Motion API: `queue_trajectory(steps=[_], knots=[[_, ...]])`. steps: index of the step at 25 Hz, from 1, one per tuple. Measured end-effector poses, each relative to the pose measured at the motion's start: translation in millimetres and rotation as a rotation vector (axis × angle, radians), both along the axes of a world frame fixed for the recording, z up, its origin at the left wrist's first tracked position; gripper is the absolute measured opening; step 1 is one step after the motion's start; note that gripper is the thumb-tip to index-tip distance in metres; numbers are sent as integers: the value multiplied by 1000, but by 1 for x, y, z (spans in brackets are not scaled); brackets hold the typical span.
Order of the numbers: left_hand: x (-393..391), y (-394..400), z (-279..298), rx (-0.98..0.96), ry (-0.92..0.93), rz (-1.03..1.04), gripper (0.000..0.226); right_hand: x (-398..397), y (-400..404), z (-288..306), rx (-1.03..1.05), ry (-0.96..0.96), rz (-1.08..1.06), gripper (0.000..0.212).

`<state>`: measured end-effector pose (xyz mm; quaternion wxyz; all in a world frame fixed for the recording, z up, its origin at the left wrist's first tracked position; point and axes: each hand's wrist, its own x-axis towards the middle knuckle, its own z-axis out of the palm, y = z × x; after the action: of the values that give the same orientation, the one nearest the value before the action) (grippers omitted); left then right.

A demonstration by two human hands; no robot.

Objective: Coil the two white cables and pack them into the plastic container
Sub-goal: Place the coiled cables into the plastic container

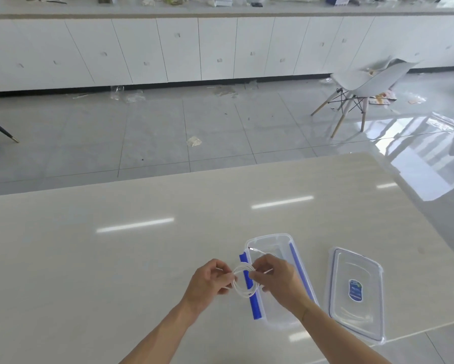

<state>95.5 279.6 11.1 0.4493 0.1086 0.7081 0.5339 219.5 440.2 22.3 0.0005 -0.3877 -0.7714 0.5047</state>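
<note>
Left hand (210,281): fingers curled, pinching the left side of a thin white cable wound into a small round coil (243,283).
Right hand (275,278): thumb and fingers pinching the coil's right side; a short loose cable end stuck out past the fingers.
Coil: held above the tabletop, between both hands, over the near left edge of the container.
Clear rectangular plastic container with blue side clips (298,269): open, lying directly beneath and beyond the right hand. A second white cable (258,251) lay inside, at its far end.
Clear plastic lid bearing a blue label (355,292): flat, just right of the container, apart from it.
Pale glossy tabletop (142,258): carried all items.
</note>
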Motion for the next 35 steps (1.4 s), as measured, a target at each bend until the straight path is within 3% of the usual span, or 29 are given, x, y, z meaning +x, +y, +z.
queue_trajectory(steps=[11, 17, 20, 26, 32, 35], knots=[[34, 77, 13, -149, 166, -146, 9, 48, 71, 9, -35, -27, -7, 5], [27, 98, 18, -312, 374, -451, 13, 51, 77, 11, -2, -117, 105, 14], [25, 115, 19, -394, 464, -612, 5, 51, 75, 8, -7, -198, 113, 16], [25, 152, 13, -528, 641, -976, 19, 52, 65, -10, 83, -379, 111, 20], [31, 163, -2, -599, 679, -1272, 12, 44, 51, -22, 253, -572, 275, 29], [33, 163, -8, -625, 705, -1304, 6, 41, 44, -27, 282, -626, 317, 27]])
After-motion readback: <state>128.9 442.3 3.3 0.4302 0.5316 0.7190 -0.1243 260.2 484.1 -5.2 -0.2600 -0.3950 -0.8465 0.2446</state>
